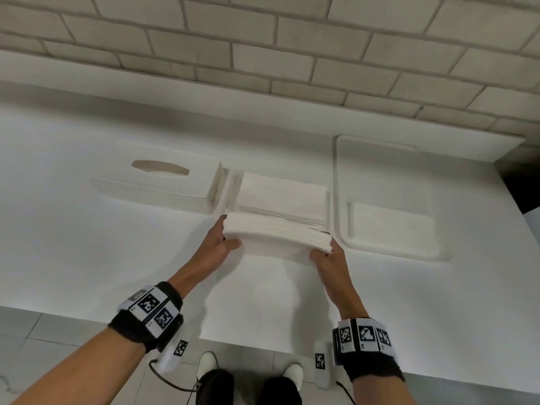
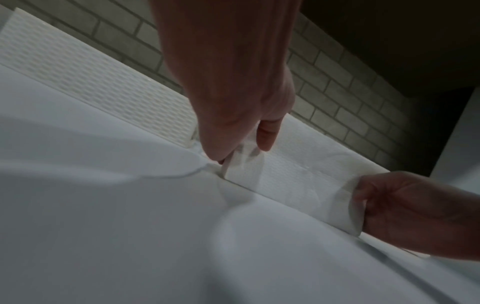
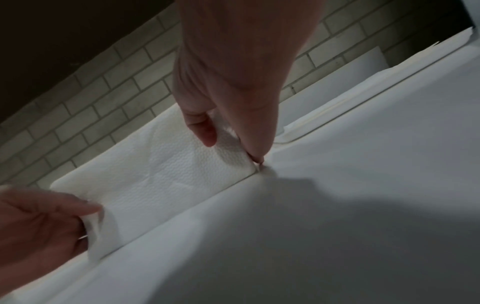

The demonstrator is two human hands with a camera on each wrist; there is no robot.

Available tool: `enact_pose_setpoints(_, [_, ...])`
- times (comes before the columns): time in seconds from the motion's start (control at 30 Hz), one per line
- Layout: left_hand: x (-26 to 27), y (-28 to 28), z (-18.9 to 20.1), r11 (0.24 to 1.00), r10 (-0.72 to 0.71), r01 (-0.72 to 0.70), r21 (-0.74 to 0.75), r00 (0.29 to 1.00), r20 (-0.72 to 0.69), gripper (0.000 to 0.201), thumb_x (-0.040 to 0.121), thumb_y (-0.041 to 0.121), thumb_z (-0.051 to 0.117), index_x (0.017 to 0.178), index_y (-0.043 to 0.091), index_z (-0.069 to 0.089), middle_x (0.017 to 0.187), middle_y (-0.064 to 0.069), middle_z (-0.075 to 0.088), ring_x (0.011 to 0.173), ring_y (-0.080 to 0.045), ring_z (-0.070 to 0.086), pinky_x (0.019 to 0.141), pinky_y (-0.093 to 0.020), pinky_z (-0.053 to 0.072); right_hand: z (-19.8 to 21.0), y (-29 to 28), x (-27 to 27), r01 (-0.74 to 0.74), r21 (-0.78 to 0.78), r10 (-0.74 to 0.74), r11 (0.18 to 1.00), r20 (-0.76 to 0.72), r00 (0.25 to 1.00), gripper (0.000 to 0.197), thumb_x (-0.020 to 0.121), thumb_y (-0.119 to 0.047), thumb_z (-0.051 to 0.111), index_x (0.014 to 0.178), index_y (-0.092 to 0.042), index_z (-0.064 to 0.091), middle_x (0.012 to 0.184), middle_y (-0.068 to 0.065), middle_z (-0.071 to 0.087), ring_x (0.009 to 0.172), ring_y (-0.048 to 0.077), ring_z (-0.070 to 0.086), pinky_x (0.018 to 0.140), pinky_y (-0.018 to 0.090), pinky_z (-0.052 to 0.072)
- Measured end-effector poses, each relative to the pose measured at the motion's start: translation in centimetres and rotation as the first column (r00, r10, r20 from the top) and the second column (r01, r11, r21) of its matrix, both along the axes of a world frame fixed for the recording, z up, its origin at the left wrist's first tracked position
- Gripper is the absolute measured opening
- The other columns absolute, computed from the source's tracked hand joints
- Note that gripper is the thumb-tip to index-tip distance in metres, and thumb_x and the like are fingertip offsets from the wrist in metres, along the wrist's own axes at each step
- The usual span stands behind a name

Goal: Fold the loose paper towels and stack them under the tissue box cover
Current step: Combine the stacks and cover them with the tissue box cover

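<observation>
A thick bundle of folded white paper towels hangs just above the white counter, held at both ends. My left hand pinches its left end, thumb in front and fingers behind. My right hand pinches its right end the same way. Just behind the bundle lies a neat stack of folded towels on a low base. The white textured tissue box cover, with an oval slot on top, stands to the left of that stack.
A white tray at the right holds one flat folded towel. A brick wall and a white ledge run behind the counter. The counter's front edge is near my wrists, with floor tiles and my shoes below.
</observation>
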State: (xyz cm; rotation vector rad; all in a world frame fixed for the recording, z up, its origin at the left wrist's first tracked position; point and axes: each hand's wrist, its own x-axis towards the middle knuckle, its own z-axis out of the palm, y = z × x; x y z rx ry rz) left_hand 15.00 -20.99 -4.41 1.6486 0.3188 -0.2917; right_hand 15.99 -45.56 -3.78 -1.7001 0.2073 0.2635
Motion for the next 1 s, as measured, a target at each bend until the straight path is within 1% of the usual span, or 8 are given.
enact_pose_setpoints(0.1, [-0.1, -0.2, -0.3, 0.999, 0.010, -0.011, 0.033, 1.000, 0.026, 0.061, 0.093, 0.002, 0.055, 0.148, 0.014, 0.030, 0.137, 0.000, 0.055, 0.120, -0.011, 0.054, 0.108, -0.033, 0.039, 0.2, 0.2, -0.2, 0.034, 0.002, -0.034, 0.999, 0.007, 0.999, 0.045, 0.070, -0.010, 0.047, 0.110, -0.023, 0.064, 0.097, -0.005, 0.072, 0.086, 0.010, 0.064, 0.084, 0.032, 0.050])
enact_pose_setpoints(0.23, [-0.3, 0.0, -0.9, 0.997, -0.012, 0.006, 0.075, 0.998, 0.069, 0.051, 0.091, -0.006, 0.052, 0.133, 0.021, 0.039, 0.122, 0.008, 0.058, 0.115, -0.013, 0.056, 0.094, -0.024, 0.045, -0.1, -0.2, -0.8, 0.038, -0.003, -0.038, 0.999, 0.015, 0.999, 0.046, 0.076, -0.005, 0.046, 0.113, -0.025, 0.063, 0.094, 0.007, 0.072, 0.081, 0.021, 0.054, 0.074, 0.037, 0.044])
enact_pose_setpoints(0.3, [-0.4, 0.0, -1.1, 0.995, -0.033, 0.024, 0.092, 0.995, 0.097, 0.046, 0.094, -0.003, 0.049, 0.132, 0.021, 0.039, 0.124, 0.006, 0.058, 0.118, -0.011, 0.054, 0.101, -0.028, 0.043, -0.5, -0.3, -0.9, 0.043, -0.028, -0.042, 0.999, 0.035, 0.998, 0.045, 0.083, 0.001, 0.043, 0.114, -0.025, 0.064, 0.100, 0.008, 0.073, 0.083, 0.020, 0.056, 0.076, 0.034, 0.044])
enact_pose_setpoints(0.43, [-0.7, -0.1, -1.6, 0.996, -0.038, 0.027, 0.091, 0.992, 0.122, 0.045, 0.098, 0.002, 0.046, 0.139, 0.015, 0.035, 0.134, -0.003, 0.054, 0.125, -0.015, 0.051, 0.109, -0.032, 0.037, -0.6, -0.4, -1.1, 0.058, -0.042, -0.055, 0.997, 0.072, 0.996, 0.047, 0.088, 0.007, 0.042, 0.113, -0.026, 0.064, 0.101, -0.010, 0.073, 0.088, 0.007, 0.063, 0.081, 0.021, 0.048])
enact_pose_setpoints(0.6, [-0.8, 0.0, -1.6, 0.996, -0.047, 0.034, 0.078, 0.983, 0.177, 0.044, 0.097, 0.003, 0.049, 0.132, 0.026, 0.035, 0.135, 0.002, 0.052, 0.125, -0.011, 0.050, 0.106, -0.028, 0.038, -1.4, -0.8, -1.5, 0.056, -0.037, -0.054, 0.998, 0.069, 0.996, 0.036, 0.090, 0.005, 0.044, 0.113, -0.016, 0.063, 0.106, 0.010, 0.070, 0.092, 0.020, 0.062, 0.085, 0.032, 0.048])
enact_pose_setpoints(0.77, [0.0, -0.4, -0.2, 0.990, 0.024, -0.060, 0.130, 0.964, 0.264, 0.030, 0.097, 0.006, 0.052, 0.123, 0.020, 0.047, 0.117, 0.009, 0.061, 0.103, 0.006, 0.059, 0.087, -0.014, 0.046, -0.9, -1.1, -0.8, 0.097, -0.026, -0.095, 0.995, 0.071, 0.993, 0.024, 0.092, -0.001, 0.051, 0.103, -0.017, 0.065, 0.089, 0.010, 0.067, 0.080, 0.020, 0.056, 0.074, 0.030, 0.044])
enact_pose_setpoints(0.87, [2.6, -0.3, 2.2, 0.979, 0.126, -0.163, 0.120, 0.954, 0.271, 0.026, 0.092, 0.005, 0.059, 0.117, 0.010, 0.057, 0.106, 0.000, 0.067, 0.093, -0.009, 0.064, 0.081, -0.018, 0.048, 1.3, -1.1, 1.5, 0.198, 0.072, -0.206, 0.978, 0.117, 0.972, 0.029, 0.089, 0.001, 0.059, 0.114, -0.012, 0.064, 0.101, 0.005, 0.071, 0.088, 0.016, 0.066, 0.082, 0.027, 0.050])
enact_pose_setpoints(1.0, [7.4, 0.0, 5.7, 0.964, 0.261, -0.265, 0.010, 0.956, 0.137, 0.027, 0.082, 0.000, 0.068, 0.109, 0.005, 0.067, 0.095, -0.005, 0.071, 0.081, -0.014, 0.066, 0.068, -0.014, 0.050, 3.9, -1.2, 7.1, 0.290, 0.096, -0.297, 0.952, 0.073, 0.952, 0.033, 0.083, -0.004, 0.069, 0.117, -0.005, 0.066, 0.104, 0.014, 0.073, 0.088, 0.021, 0.067, 0.076, 0.030, 0.052])
